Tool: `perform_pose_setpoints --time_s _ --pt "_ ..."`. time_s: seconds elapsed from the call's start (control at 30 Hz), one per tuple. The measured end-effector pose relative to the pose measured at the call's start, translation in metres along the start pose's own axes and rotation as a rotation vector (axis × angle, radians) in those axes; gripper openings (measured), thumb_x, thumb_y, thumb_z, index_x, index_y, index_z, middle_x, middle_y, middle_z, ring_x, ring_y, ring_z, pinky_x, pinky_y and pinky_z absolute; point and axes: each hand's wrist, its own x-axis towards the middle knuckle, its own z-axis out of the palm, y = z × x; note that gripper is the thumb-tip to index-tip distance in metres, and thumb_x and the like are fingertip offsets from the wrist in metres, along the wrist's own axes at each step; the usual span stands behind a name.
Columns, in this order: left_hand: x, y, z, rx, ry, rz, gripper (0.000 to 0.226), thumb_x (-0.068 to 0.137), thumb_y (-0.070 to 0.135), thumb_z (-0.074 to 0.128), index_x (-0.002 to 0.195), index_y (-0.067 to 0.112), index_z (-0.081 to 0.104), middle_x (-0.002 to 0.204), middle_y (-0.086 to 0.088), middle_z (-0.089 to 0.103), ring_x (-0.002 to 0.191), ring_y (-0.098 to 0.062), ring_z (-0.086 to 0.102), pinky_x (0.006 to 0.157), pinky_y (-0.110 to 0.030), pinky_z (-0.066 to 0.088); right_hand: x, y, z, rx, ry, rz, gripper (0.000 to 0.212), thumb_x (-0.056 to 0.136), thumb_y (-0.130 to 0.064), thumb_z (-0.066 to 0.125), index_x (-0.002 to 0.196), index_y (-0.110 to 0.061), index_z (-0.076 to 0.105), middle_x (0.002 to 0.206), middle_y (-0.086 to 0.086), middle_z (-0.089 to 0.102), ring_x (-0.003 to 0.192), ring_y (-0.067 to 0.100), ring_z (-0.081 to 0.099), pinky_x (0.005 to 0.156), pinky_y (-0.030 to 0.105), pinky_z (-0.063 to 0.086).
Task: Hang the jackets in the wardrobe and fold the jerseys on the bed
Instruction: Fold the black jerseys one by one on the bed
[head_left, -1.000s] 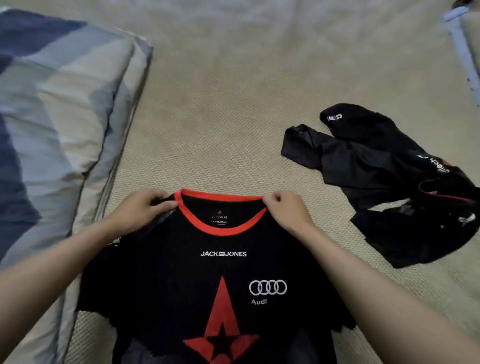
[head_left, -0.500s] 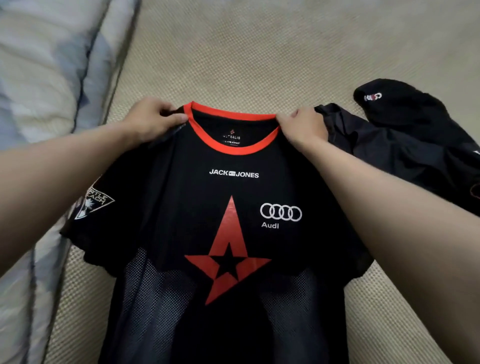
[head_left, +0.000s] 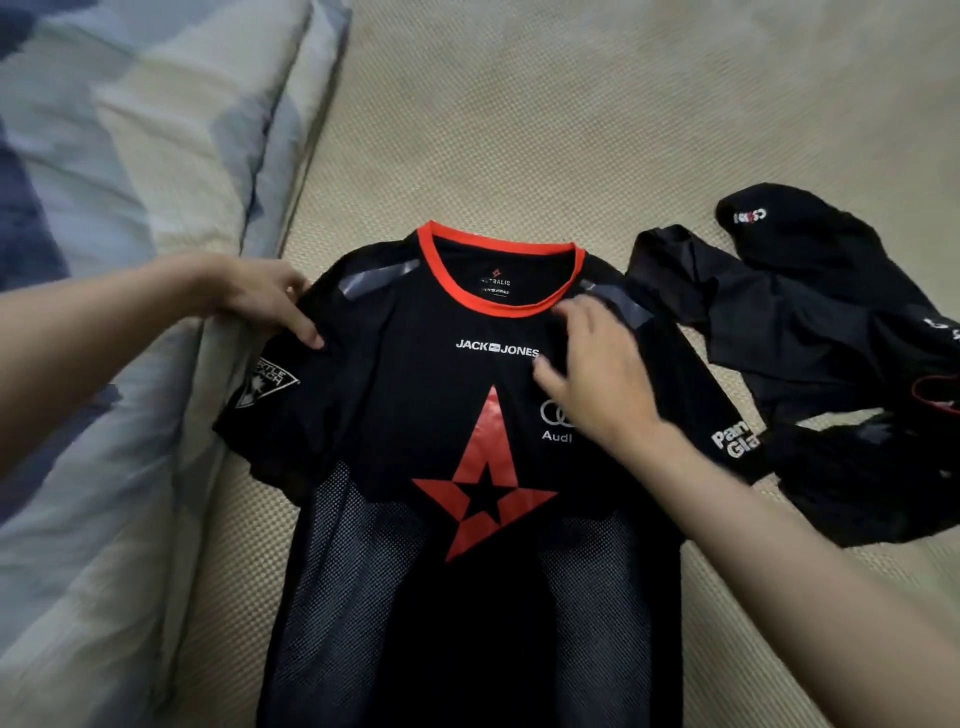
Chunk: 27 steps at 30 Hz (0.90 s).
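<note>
- Head view: the black jersey (head_left: 436, 415) with its red collar now lies face up, spread flat on the bed (head_left: 519, 130); half a second ago both hands held it up by the collar.
- Left hand (head_left: 265, 301) has shifted to the shoulder seam, fingers pinching fabric.
- Right hand (head_left: 597, 374) has let go, fingers spread over the chest.
- Crumpled black garment (head_left: 831, 338) stays beside its right sleeve.

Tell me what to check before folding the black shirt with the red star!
1. Black jersey with the red collar lies face up, front showing: ok.
2. Left sleeve spread flat: not ok, it drapes onto the striped blue duvet.
3. Right sleeve clear of the crumpled black garment: not ok, they touch.
4. Left hand grips the shoulder: ok.
5. Right hand lies flat on the chest: ok.
6. Bottom hem straight: cannot tell, out of view.
</note>
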Motion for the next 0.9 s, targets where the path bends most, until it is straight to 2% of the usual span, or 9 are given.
perform_pose_setpoints --time_s 0.1,0.17,0.27,0.37,0.57,0.63,0.73,0.8,0.9 --pt "-0.014 -0.012 0.004 0.088 0.069 -0.009 0.015 0.086 0.013 0.078 0.081 0.003 0.068 0.071 -0.007 0.064 0.066 -0.022 0.058 0.059 -0.027 0.045 -0.052 -0.024 0.017 0.094 -0.109 -0.070 0.049 0.085 -0.029 0.069 0.126 -0.005 0.060 0.132 0.014 0.060 0.125 0.031 0.057 0.108 0.045 0.047" --pt "-0.018 -0.019 0.005 -0.059 0.102 -0.006 0.013 0.092 0.005 0.066 0.080 -0.001 0.066 0.068 -0.011 0.060 0.059 -0.024 0.056 0.053 -0.026 0.048 -0.080 -0.036 0.027 0.129 -0.189 -0.057 0.048 0.088 -0.028 0.069 0.130 -0.006 0.061 0.141 0.013 0.057 0.133 0.029 0.054 0.113 0.044 0.045" --pt "-0.035 -0.024 0.004 -0.302 0.115 -0.003 0.010 0.096 0.002 0.059 0.087 -0.001 0.062 0.068 -0.011 0.052 0.042 -0.010 0.049 0.034 -0.018 0.039 -0.099 -0.049 0.030 0.140 -0.289 0.012 0.059 0.093 -0.034 0.065 0.145 -0.009 0.051 0.162 0.009 0.037 0.151 0.025 0.033 0.125 0.038 0.026" --pt "-0.058 -0.011 0.004 -0.583 0.020 0.041 0.004 0.097 0.009 0.062 0.096 0.006 0.064 0.077 -0.013 0.058 0.047 -0.010 0.054 0.036 -0.018 0.044 -0.093 -0.076 0.016 0.324 -0.295 0.087 0.066 0.090 -0.035 0.069 0.149 -0.014 0.045 0.158 0.001 0.042 0.146 0.017 0.039 0.122 0.038 0.033" --pt "-0.095 0.076 0.038 -1.036 -0.219 0.060 0.012 0.100 0.000 0.054 0.107 0.009 0.058 0.091 -0.010 0.070 0.059 -0.015 0.073 0.054 -0.031 0.062 -0.065 -0.160 0.004 1.154 -0.320 0.384 0.108 0.062 -0.038 0.096 0.149 -0.021 0.032 0.148 -0.004 0.053 0.132 0.007 0.054 0.113 0.030 0.044" --pt "-0.097 0.100 0.052 -1.033 -0.265 0.085 0.013 0.100 -0.002 0.052 0.108 0.006 0.060 0.095 -0.012 0.076 0.067 -0.019 0.076 0.057 -0.030 0.063 -0.052 -0.170 0.006 1.258 -0.152 0.524 0.097 0.058 -0.034 0.096 0.137 -0.016 0.043 0.132 -0.004 0.066 0.120 0.008 0.064 0.106 0.035 0.052" --pt "-0.094 0.121 0.056 -0.923 -0.232 0.179 0.008 0.102 0.002 0.050 0.105 0.007 0.056 0.107 -0.019 0.077 0.071 -0.022 0.077 0.064 -0.031 0.064 -0.046 -0.154 0.007 1.287 0.040 0.717 0.051 0.068 -0.018 0.077 0.114 -0.014 0.057 0.107 -0.002 0.074 0.098 0.015 0.071 0.094 0.039 0.058" --pt "-0.086 0.124 0.053 -0.834 -0.092 0.227 0.012 0.100 0.002 0.048 0.108 0.009 0.055 0.107 -0.018 0.077 0.067 -0.024 0.075 0.065 -0.033 0.064 -0.050 -0.133 0.008 1.359 0.067 0.828 0.016 0.072 -0.010 0.061 0.085 -0.020 0.060 0.075 -0.014 0.067 0.068 0.011 0.061 0.070 0.034 0.054" --pt "-0.061 0.121 0.055 -0.497 0.145 0.363 0.037 0.093 -0.006 0.050 0.123 0.014 0.051 0.123 -0.013 0.065 0.069 -0.021 0.070 0.057 -0.029 0.061 -0.061 -0.097 0.011 1.333 0.060 0.974 0.033 0.081 0.004 0.045 0.061 -0.022 0.045 0.050 -0.019 0.043 0.051 0.006 0.036 0.050 0.023 0.034"
